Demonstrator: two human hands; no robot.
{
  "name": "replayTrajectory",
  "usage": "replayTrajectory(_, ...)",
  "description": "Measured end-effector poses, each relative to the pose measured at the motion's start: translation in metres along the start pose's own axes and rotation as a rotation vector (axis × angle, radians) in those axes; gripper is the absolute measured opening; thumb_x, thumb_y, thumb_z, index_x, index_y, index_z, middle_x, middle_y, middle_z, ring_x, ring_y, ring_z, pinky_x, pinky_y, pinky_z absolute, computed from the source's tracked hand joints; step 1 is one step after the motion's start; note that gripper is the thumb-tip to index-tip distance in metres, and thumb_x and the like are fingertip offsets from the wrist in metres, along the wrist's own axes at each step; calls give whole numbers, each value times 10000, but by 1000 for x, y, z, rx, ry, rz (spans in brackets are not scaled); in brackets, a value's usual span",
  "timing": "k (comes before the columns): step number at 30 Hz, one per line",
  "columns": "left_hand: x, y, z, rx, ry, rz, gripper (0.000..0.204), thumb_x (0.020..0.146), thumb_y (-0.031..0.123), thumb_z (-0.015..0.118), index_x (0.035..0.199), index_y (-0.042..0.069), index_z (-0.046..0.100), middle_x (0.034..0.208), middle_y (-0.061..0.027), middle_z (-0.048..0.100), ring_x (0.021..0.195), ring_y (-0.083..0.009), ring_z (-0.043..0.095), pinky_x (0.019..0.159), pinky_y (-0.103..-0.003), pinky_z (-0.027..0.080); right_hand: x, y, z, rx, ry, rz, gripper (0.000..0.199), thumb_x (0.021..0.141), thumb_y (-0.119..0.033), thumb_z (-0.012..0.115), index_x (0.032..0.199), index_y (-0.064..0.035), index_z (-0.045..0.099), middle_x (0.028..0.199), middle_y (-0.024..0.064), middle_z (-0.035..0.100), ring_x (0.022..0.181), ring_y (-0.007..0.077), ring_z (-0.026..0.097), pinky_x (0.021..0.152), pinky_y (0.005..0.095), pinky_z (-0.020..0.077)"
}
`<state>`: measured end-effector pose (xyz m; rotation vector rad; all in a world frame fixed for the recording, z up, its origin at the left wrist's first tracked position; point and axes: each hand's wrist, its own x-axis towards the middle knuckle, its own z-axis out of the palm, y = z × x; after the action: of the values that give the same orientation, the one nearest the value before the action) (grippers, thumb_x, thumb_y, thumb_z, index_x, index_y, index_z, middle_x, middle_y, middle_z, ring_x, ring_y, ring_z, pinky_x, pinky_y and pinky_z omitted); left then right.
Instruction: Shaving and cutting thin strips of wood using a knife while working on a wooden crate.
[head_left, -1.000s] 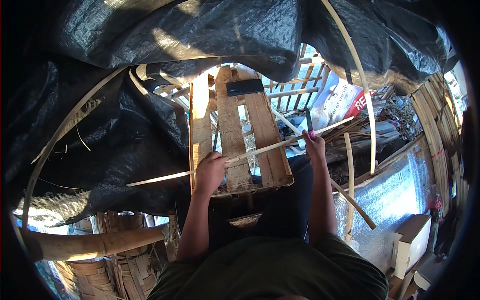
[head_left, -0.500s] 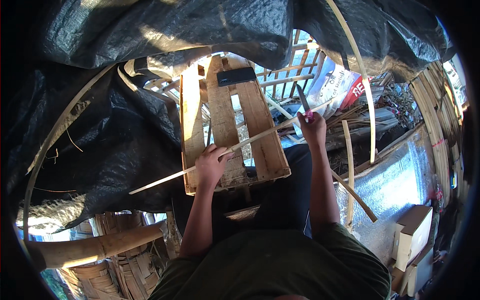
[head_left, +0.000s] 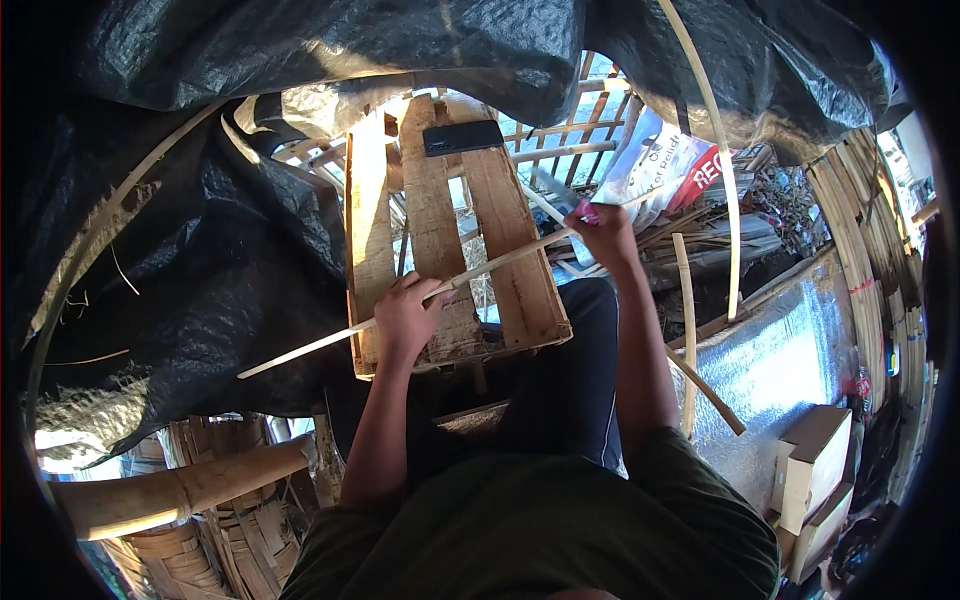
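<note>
A long, thin bamboo strip [head_left: 505, 260] runs slantwise over a slatted wooden crate [head_left: 528, 305] in front of me. My left hand [head_left: 405, 315] is closed around the strip above the crate's near left part. In my right hand [head_left: 606, 238], beyond the crate's right edge, is a knife [head_left: 560, 189] with a pink handle; its blade points up and to the left and is slightly blurred. The strip passes right at this hand, but whether its fingers also grip it I cannot tell. A dark phone [head_left: 463, 138] lies on the crate's far end.
Black plastic sheeting [head_left: 200, 250] hangs at left and overhead. A curved bamboo strip [head_left: 722, 160] hangs at right. Beyond the crate are a bamboo lattice [head_left: 575, 135] and a printed white-and-red sack [head_left: 650, 165]. Cardboard boxes [head_left: 815, 470] stand at lower right, by a silvery sheet [head_left: 760, 370].
My right hand has moved left and a little nearer the crate, and the knife blade has tipped further left. The left hand keeps hold of the strip. The whole view has shifted slightly.
</note>
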<state>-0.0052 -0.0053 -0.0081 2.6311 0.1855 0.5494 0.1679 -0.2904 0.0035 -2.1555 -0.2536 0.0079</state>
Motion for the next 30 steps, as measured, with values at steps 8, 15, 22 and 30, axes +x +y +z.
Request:
replayTrajectory(8,-1,-1,-3,-5,-28,-36,244,769,309,792,915,119,744,827,-49,634,756,-257,654,634,-377,512,18,-7,-53,1432,-589,-289,165,893,-65,662,1053,-103,651,565,-44,468,414,74,315,417,272,226)
replayTrajectory(15,-2,0,-6,-3,-72,-32,210,814,300,748,945,136,752,801,-48,607,778,-249,646,644,-386,505,33,21,12,226,42,79,446,716,-278,873,1022,0,705,715,20,615,616,103,515,550,303,438)
replayTrajectory(22,-6,-2,-10,-51,-19,64,165,826,243,728,958,148,761,792,-69,598,739,-269,637,631,-404,500,-50,-16,48,140,-19,-94,303,826,-250,762,888,21,639,664,61,576,613,120,476,589,322,451)
replayTrajectory(30,-14,-17,-2,-90,80,179,90,854,214,693,837,150,755,824,-87,618,774,-289,648,654,-433,513,-111,-56,43,94,-5,-9,328,867,-309,722,843,11,656,622,11,534,614,82,464,566,315,417)
